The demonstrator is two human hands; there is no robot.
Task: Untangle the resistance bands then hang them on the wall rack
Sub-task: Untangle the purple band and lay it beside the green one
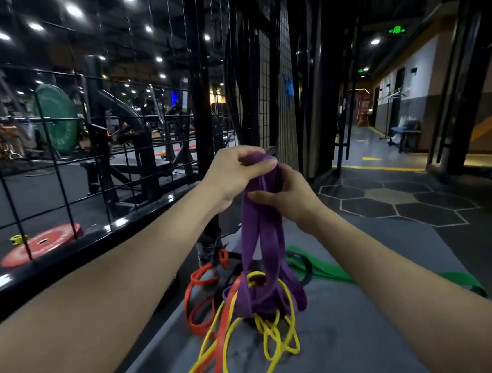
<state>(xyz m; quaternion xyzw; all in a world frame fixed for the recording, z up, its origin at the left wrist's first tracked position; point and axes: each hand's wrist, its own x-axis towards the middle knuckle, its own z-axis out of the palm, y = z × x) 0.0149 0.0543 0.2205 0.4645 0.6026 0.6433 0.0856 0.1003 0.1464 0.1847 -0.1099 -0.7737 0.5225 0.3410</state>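
- Head view: I see my left hand [234, 172] raised in the middle of the frame, thumb and fingers pinched on the top fold of the purple band [261, 230].
- My right hand [288, 195] sits just beside and slightly below it, fingers curled around the same purple band, thumb pressed against the strands.
- The purple band hangs down from both hands in several flat strands, its lower loops resting in the pile on the grey table [361, 341].
- In that pile, the yellow bands [272, 335] lie in thin loops under and around the purple one, spilling toward the near edge of the table.
- The orange-red bands [197, 300] lie on the left of the pile, one strand running down among the yellow loops.
- A green band [335, 271] stretches flat to the right across the table, and a black band [306, 266] curls beside it, touching the pile.
- A black wire mesh rack [278, 98] stands upright behind my hands; something blue hangs on it, too small to identify.
- A red weight plate [42, 242] lies on the floor at left behind the grid fence.
- Green lit signs [397, 30] glow over the corridor at right; I cannot read their writing.
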